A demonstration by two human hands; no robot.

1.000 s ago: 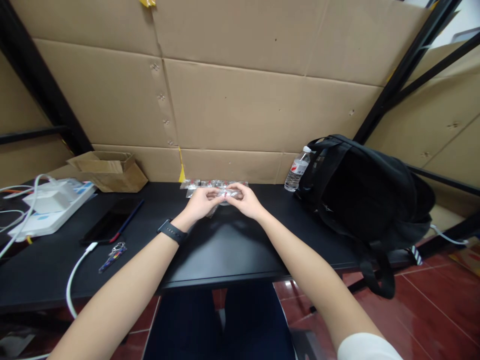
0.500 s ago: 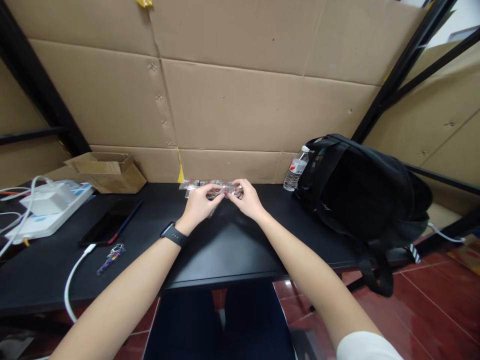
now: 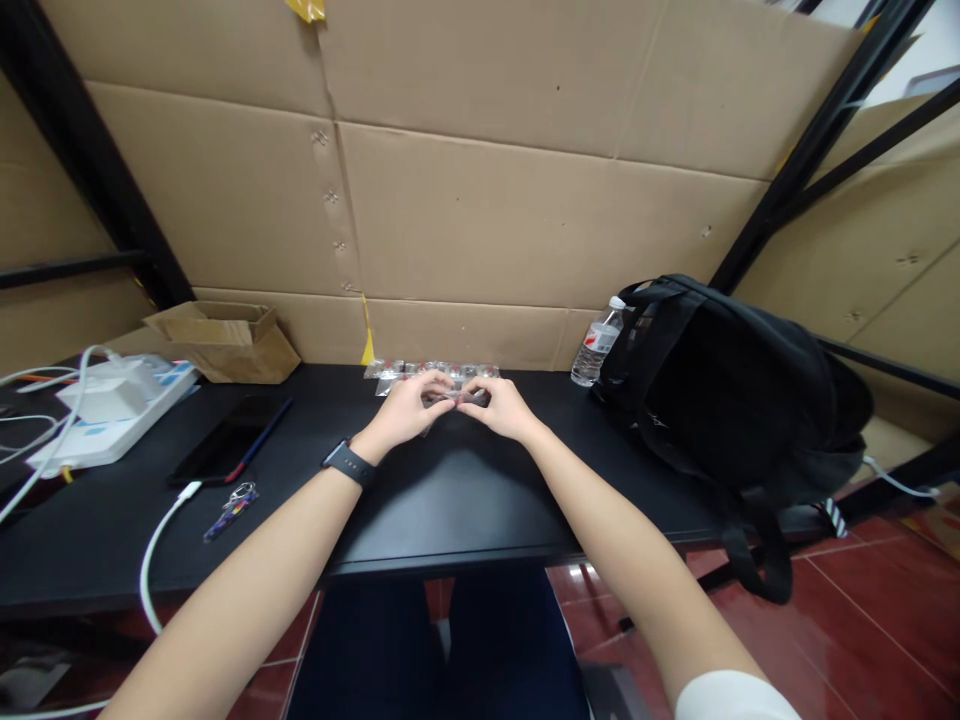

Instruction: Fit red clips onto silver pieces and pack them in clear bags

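My left hand (image 3: 411,408) and my right hand (image 3: 501,405) meet at the back of the black table, thumbs almost touching. Pinched between the fingertips of both is a small clear plastic packet (image 3: 455,392), largely hidden by the fingers. Just behind the hands lies a row of similar shiny clear packets (image 3: 480,370) with red spots, flat along the table's back edge; what they contain is too small to make out. A dark watch (image 3: 349,463) is on my left wrist.
To the left are a phone (image 3: 225,440) with a pen on its edge, a keychain (image 3: 231,512), a white power strip (image 3: 120,410) with cables, and an open cardboard box (image 3: 255,350). A water bottle (image 3: 598,342) and black backpack (image 3: 735,390) stand right. Cardboard (image 3: 480,220) walls the back.
Both hands have come slightly nearer to me and uncovered more of the packet row. My right hand's fingers are more curled. The whole view has shifted a little.
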